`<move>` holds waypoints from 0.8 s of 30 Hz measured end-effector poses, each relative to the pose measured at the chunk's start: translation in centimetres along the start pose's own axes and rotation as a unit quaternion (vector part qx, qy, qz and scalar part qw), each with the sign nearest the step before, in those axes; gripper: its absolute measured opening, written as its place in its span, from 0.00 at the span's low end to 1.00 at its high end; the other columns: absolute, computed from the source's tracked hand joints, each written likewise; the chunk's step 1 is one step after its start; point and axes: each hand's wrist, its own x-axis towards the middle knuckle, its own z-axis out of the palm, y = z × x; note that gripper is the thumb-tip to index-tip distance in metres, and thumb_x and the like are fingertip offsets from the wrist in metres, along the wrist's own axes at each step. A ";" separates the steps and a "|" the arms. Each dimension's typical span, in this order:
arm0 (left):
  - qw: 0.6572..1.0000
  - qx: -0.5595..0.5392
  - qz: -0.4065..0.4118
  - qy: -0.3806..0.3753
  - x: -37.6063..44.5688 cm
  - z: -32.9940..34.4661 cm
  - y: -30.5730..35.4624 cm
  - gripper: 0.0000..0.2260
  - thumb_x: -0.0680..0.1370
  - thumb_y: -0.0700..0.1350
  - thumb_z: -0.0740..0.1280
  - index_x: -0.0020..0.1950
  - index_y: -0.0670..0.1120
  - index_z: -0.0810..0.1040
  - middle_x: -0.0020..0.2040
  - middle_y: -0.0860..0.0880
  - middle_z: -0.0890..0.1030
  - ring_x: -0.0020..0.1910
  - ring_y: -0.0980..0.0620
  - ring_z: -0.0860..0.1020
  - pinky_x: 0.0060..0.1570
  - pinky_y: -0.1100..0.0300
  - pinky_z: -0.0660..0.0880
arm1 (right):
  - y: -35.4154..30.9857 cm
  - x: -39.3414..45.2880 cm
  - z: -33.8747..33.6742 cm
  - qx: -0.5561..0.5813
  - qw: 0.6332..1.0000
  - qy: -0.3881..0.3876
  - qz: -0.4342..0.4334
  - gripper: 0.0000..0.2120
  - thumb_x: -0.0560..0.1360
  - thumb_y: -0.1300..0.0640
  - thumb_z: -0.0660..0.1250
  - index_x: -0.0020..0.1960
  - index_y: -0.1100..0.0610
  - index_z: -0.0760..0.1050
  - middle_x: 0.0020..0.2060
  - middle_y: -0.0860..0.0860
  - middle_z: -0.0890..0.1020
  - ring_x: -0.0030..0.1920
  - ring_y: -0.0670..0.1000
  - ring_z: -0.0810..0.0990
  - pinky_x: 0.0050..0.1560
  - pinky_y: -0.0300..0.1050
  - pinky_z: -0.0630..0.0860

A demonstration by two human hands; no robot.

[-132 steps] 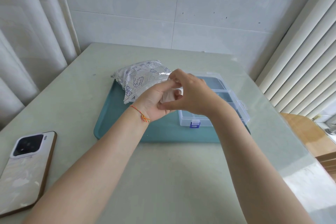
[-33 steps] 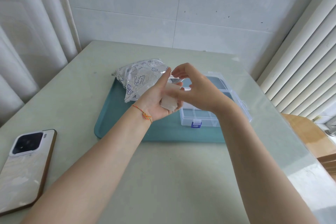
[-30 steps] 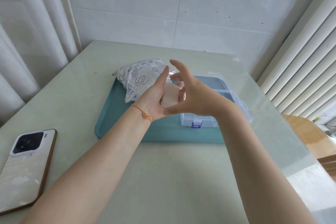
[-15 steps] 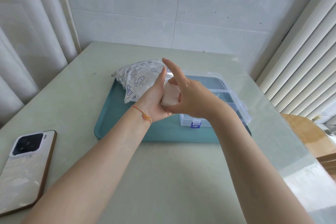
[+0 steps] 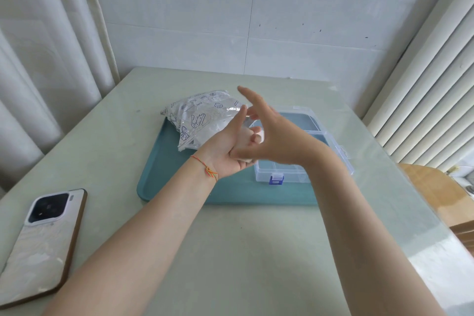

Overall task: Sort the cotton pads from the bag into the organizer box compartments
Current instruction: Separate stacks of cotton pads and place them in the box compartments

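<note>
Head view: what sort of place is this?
Probably a room in a home: a pale table pushed against a tiled wall, white curtains on the left, and slatted blinds on the right.

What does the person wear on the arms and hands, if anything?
Both forearms are bare, with no sleeves in view. The left hand has a thin orange-red string bracelet tied at the wrist, with a small knot and some yellow-green thread. The right hand shows no ring, watch or glove.
</note>
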 end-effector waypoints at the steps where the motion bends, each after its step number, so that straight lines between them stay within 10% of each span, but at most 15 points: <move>1: 1.000 -0.027 -0.001 0.004 0.1 -0.2 0.0 0.18 0.75 0.58 0.69 0.59 0.48 0.74 0.43 0.51 0.73 0.33 0.56 0.72 0.33 0.64 0.72 | 0.2 0.0 -0.5 0.031 0.999 0.039 0.009 0.44 0.70 0.50 0.76 0.76 0.39 0.53 0.62 0.46 0.71 0.59 0.43 0.74 0.53 0.29 0.71; 5: 0.995 -0.092 0.032 0.025 0.0 1.0 0.6 0.12 0.72 0.38 0.68 0.55 0.43 0.75 0.36 0.48 0.76 0.31 0.53 0.75 0.33 0.63 0.75 | 1.3 0.3 -2.5 0.170 0.961 0.181 0.119 0.21 0.75 0.51 0.71 0.65 0.49 0.69 0.53 0.50 0.80 0.52 0.48 0.81 0.52 0.44 0.78; 9: 0.994 -0.044 0.099 0.031 1.0 2.9 1.0 0.07 0.82 0.41 0.59 0.57 0.47 0.75 0.51 0.46 0.84 0.51 0.47 0.80 0.54 0.54 0.74 | 2.4 -0.2 -3.6 0.261 0.924 0.178 0.217 0.07 0.77 0.56 0.68 0.50 0.58 0.71 0.44 0.57 0.82 0.41 0.53 0.83 0.48 0.52 0.82; 17: 0.995 -0.017 0.088 -0.046 4.3 6.7 -0.6 0.15 0.84 0.43 0.55 0.71 0.46 0.69 0.68 0.43 0.77 0.63 0.45 0.77 0.61 0.52 0.74 | 5.4 -2.7 -5.0 0.406 0.891 0.098 0.175 0.05 0.77 0.65 0.67 0.46 0.62 0.71 0.36 0.56 0.79 0.36 0.53 0.80 0.41 0.44 0.81; 24: 0.946 0.271 0.144 0.106 6.3 7.6 -1.3 0.05 0.81 0.47 0.64 0.53 0.47 0.77 0.48 0.48 0.80 0.50 0.50 0.78 0.51 0.53 0.78 | 8.5 -3.1 -6.6 0.330 0.911 0.169 0.178 0.11 0.75 0.70 0.66 0.40 0.57 0.75 0.36 0.55 0.77 0.35 0.53 0.76 0.37 0.40 0.79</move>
